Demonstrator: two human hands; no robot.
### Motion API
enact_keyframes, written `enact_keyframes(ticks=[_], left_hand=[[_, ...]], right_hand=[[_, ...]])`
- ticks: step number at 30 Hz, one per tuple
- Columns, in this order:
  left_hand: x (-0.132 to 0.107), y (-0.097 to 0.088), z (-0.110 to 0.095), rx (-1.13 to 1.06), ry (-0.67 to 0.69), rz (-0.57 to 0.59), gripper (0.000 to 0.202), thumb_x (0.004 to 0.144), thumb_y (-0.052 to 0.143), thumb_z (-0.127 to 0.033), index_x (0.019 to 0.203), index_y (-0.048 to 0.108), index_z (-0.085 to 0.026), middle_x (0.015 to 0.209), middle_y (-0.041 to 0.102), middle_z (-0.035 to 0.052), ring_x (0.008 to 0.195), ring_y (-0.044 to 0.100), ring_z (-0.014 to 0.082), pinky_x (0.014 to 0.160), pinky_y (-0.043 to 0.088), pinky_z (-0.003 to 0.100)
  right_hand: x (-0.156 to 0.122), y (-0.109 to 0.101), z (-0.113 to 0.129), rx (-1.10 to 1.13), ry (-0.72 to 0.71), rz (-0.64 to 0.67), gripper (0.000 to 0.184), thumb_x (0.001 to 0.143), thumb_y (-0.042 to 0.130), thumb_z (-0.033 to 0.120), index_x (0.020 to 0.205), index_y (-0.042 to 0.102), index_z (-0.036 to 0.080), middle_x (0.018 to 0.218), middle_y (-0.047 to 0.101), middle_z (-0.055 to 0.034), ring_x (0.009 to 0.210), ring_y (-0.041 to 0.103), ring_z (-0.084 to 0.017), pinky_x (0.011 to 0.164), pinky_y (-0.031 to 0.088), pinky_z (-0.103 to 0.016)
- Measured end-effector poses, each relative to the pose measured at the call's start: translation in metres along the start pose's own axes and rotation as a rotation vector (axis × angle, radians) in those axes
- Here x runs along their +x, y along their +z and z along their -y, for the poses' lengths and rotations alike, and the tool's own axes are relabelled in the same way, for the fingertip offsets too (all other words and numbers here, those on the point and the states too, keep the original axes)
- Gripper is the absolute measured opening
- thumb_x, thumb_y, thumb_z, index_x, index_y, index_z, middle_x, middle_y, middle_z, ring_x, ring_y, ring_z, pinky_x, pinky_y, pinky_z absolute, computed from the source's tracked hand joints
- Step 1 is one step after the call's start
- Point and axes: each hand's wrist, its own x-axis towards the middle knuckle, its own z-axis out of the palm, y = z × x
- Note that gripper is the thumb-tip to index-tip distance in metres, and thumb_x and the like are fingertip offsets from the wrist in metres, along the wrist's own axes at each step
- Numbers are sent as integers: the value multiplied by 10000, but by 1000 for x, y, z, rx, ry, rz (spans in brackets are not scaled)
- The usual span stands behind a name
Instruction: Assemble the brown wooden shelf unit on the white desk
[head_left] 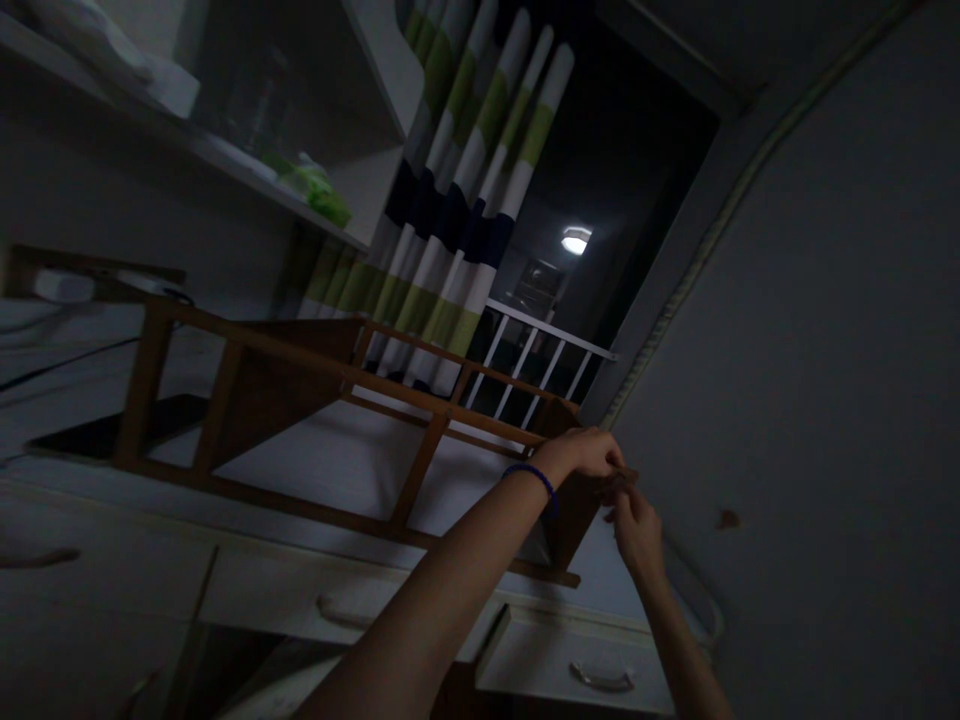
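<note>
A brown wooden rack (420, 465) lies on its side along a white desktop (611, 565), with its open frame and cross panels showing. At its right end, my left hand (592, 452) reaches over the end panel (574, 515), its fingers closed. A blue beaded bracelet (536, 472) circles that wrist. My right hand (636, 525) is just below and to the right, fingertips pinched together close to the left hand's fingers. Between the two hands shows a small brown piece (628, 474), too dark and blurred to name. What each hand grips is mostly hidden.
A wall shelf (277, 190) juts out at the upper left. Striped curtains (457, 210) hang by a dark window. Below the desktop, one drawer (577, 655) stands partly out. A dark flat device (120, 430) lies behind the rack's left end. A wall rises at the right.
</note>
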Motion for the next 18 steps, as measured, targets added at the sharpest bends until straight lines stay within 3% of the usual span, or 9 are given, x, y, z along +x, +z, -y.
enact_keyframes(ticks=[5, 9, 14, 18], left_hand=[[1, 0, 0, -13, 2, 21, 328, 702, 500, -373, 991, 621, -277, 1005, 654, -7, 904, 586, 173, 688, 450, 232], [2, 0, -2, -12, -32, 29, 329, 692, 501, -340, 994, 622, -287, 1010, 652, -8, 920, 580, 183, 710, 455, 245], [3, -1, -3, -23, -75, 43, 344, 690, 469, -315, 997, 623, -292, 1016, 650, -1, 911, 582, 194, 732, 462, 274], [2, -3, -5, -29, -85, 48, 359, 692, 437, -281, 999, 624, -288, 1043, 640, 5, 947, 572, 203, 759, 458, 289]], right_hand=[[3, -4, -3, -142, -23, -31, 324, 726, 401, 485, 733, 568, 207, 629, 622, -46, 581, 579, -206, 541, 364, -276], [8, -11, -2, -188, -36, -94, 345, 723, 397, 510, 729, 554, 204, 668, 626, -52, 574, 569, -195, 534, 349, -271], [12, -17, 2, -186, -83, -187, 407, 685, 424, 551, 864, 509, 195, 809, 624, -55, 574, 562, -171, 542, 360, -262], [14, -19, 3, -211, -147, -190, 395, 723, 376, 533, 829, 548, 193, 773, 628, -53, 523, 546, -161, 538, 357, -264]])
